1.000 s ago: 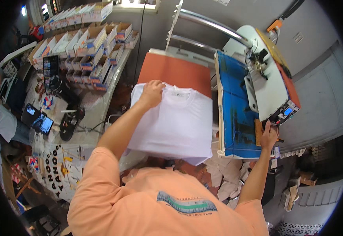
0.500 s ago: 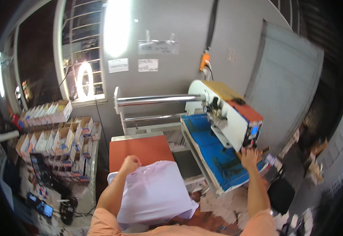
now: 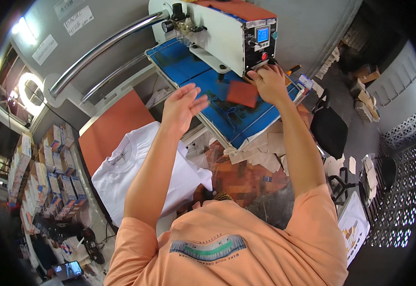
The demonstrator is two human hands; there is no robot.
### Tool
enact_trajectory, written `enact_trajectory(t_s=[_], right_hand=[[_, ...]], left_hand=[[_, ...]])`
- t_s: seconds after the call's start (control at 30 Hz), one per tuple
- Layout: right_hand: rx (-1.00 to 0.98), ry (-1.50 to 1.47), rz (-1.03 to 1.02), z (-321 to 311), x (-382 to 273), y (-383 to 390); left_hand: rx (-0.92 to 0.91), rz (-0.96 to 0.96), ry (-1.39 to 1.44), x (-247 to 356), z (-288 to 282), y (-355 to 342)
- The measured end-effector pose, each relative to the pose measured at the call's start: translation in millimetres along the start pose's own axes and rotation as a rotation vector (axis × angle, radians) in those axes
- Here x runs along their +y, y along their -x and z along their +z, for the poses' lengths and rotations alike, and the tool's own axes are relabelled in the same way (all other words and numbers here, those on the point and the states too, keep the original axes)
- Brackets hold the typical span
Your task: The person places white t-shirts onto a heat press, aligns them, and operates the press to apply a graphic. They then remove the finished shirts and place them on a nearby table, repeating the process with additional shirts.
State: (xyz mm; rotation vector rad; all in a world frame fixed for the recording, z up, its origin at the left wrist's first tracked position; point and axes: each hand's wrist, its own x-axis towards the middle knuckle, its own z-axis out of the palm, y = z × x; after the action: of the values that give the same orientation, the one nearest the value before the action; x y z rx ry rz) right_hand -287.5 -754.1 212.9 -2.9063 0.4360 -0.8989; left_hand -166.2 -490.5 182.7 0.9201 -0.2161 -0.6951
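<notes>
My right hand (image 3: pixel 269 85) is closed round the dark handle (image 3: pixel 247 77) at the lower front of a white heat press (image 3: pixel 220 40); its fingers partly cover the handle. Over the press's blue platen (image 3: pixel 248 136), my left hand (image 3: pixel 185 107) is held up with fingers stretched, nothing in it. Between both hands is a small red-brown square pad (image 3: pixel 242 93), blurred at its left edge. Whether it touches my right hand, I cannot tell. A white T-shirt (image 3: pixel 146 162) lies draped over a red-brown pad (image 3: pixel 115 126) to the left, its collar toward the far end.
Shiny metal rails (image 3: pixel 107 52) run left from the press. Boxes (image 3: pixel 57 164) stack up on the left table, near a lit phone (image 3: pixel 68 270). A black chair (image 3: pixel 329 126) stands at right. Brown paper sheets (image 3: pixel 260 152) lie below the platen.
My left hand has left the shirt's collar and moved right to the blue platen, its fingers now apart. The small square pad has come into sight. My right hand stays at the press front.
</notes>
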Motion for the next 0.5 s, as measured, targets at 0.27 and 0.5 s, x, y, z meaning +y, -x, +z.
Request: enact_trajectory(t_s=[0.27, 0.5], right_hand=[[0.531, -0.26, -0.053, 16.3, -61.4, 15.4], [-0.306, -0.572, -0.103, 88.5, -208.7, 32.6]], left_hand=[[0.609, 0.241, -1.187, 42.3, -263.3, 227.2], [1.209, 0.516, -1.255, 45.4, -333.2, 247.7]])
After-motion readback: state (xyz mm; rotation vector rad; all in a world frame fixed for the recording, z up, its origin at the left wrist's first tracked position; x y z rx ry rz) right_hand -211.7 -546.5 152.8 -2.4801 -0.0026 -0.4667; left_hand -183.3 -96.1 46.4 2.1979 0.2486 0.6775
